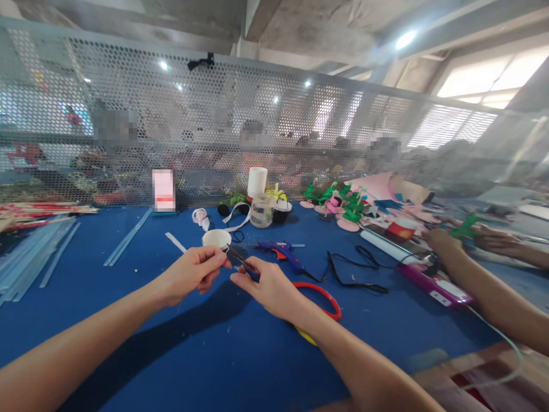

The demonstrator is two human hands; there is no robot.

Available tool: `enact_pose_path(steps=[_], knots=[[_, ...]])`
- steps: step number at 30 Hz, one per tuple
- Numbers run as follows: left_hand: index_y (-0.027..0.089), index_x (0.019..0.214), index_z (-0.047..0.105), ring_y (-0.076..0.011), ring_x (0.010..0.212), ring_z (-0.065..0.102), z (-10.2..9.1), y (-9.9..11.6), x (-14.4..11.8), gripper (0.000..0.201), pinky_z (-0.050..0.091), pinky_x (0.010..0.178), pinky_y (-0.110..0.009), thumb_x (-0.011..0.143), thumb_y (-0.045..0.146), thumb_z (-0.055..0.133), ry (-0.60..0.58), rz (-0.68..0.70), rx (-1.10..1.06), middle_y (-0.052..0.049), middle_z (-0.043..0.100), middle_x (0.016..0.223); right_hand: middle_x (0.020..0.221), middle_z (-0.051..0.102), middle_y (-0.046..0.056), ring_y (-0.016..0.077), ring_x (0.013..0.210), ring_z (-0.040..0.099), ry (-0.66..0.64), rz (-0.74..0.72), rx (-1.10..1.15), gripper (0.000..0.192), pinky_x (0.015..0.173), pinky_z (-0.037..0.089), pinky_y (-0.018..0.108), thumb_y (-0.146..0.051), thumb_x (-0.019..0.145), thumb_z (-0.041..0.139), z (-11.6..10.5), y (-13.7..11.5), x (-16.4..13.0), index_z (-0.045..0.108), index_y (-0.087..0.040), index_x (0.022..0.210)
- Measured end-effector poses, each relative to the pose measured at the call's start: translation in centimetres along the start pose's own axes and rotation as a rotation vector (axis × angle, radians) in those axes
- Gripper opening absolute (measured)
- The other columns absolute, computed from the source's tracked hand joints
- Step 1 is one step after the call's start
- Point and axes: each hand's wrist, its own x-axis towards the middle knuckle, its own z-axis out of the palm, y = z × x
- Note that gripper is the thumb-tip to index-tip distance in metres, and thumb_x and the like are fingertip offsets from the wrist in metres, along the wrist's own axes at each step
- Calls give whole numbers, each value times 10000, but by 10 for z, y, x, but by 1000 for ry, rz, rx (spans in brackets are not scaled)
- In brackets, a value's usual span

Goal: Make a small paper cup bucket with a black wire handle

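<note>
My left hand (199,273) is closed in a pinch, just in front of a small white paper cup (217,238). Whatever its fingertips hold is too small or hidden to make out. My right hand (270,286) grips a slender dark tool (242,262) with a pointed end, tilted up and left toward the left fingertips. The tool's exact kind is not clear. Behind the right hand lies a blue glue gun (281,252) with an orange trigger. Partly under my right forearm are a red ring (330,300) and something yellow (306,335).
Clear glue sticks (32,257) lie at left, near a blurred pink card (163,190). A glass jar (261,212), stacked white cups (257,182) and green craft plants (351,209) stand behind. A purple power strip (435,286) and a co-worker's hands (446,249) are at right.
</note>
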Motion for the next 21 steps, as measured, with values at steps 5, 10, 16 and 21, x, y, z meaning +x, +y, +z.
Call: enact_pose_path(steps=[5, 10, 16, 21], knots=[[160, 652, 501, -52, 384, 324, -1, -1, 0, 202, 243, 382, -172, 701, 352, 541, 131, 185, 313, 77, 390, 422, 634, 546, 0, 105, 562, 455, 23, 19, -1, 274, 534, 346, 229, -428, 744, 481, -1, -2, 0, 525, -159, 719], [152, 609, 534, -72, 500, 351, 1, -4, -3, 193, 276, 467, -190, 718, 310, 517, 250, 366, 510, 38, 464, 525, 609, 533, -1, 106, 552, 439, 37, 20, -13, 271, 525, 339, 232, -427, 740, 481, 0, -2, 0, 512, -162, 694], [177, 658, 463, -42, 361, 216, 9, -13, -1, 237, 178, 369, -174, 736, 397, 504, 90, 214, -31, 98, 277, 390, 615, 518, -3, 105, 561, 424, 51, -2, 7, 247, 537, 339, 234, -404, 738, 486, -1, -4, -2, 491, -162, 689], [178, 653, 442, -23, 302, 155, 15, -14, -5, 248, 132, 333, -154, 733, 391, 540, -7, 118, -361, 115, 234, 319, 590, 488, -16, 100, 542, 418, -3, -25, 65, 245, 524, 341, 228, -406, 749, 478, 0, -6, -3, 481, -165, 705]])
